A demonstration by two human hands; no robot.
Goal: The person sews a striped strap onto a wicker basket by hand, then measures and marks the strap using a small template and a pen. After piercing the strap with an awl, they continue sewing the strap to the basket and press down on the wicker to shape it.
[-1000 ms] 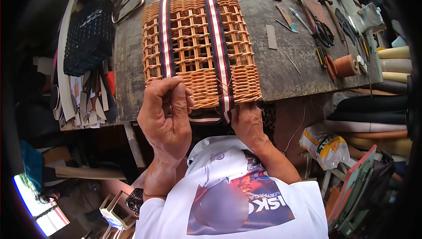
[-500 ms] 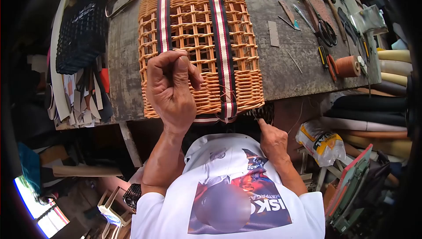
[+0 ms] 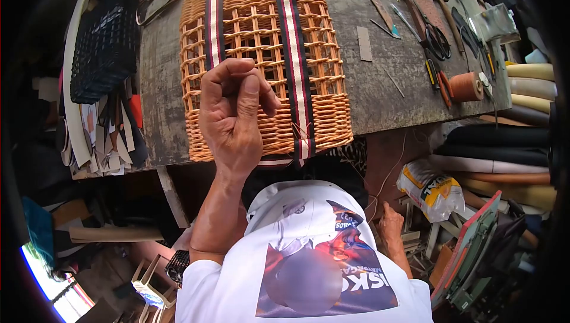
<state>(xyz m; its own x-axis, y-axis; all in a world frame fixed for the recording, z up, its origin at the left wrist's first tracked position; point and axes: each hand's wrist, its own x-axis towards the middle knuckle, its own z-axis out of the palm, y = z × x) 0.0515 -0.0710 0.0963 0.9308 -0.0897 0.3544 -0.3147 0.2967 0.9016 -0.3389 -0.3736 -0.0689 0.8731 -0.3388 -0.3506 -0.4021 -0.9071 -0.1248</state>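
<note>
A woven wicker basket (image 3: 325, 109) lies on the worktable, crossed by two black, red and white striped straps. Loose thread ends stand up at the lower end of the right strap (image 3: 292, 32). My left hand (image 3: 233, 115) is raised in front of the basket's lower left, fingers curled and thumb close to the index finger; anything between them is hidden. Below the table edge, beside my shirt, my right hand (image 3: 392, 228) is closed, apparently on a thin thread (image 3: 386, 179) that runs down toward it. Its fingers show only in part.
Scissors (image 3: 438, 44), pliers (image 3: 444, 85), a hammer (image 3: 446, 11) and a brown thread spool (image 3: 466, 87) lie on the worktable (image 3: 380, 106) at right. A dark woven basket (image 3: 104, 44) is at left. Material rolls (image 3: 499, 157) and a plastic bag (image 3: 430, 189) are at lower right.
My right hand has moved down and right, away from the basket's lower edge, and the thread hangs longer beside it. My left hand stays raised, its fingers slightly shifted.
</note>
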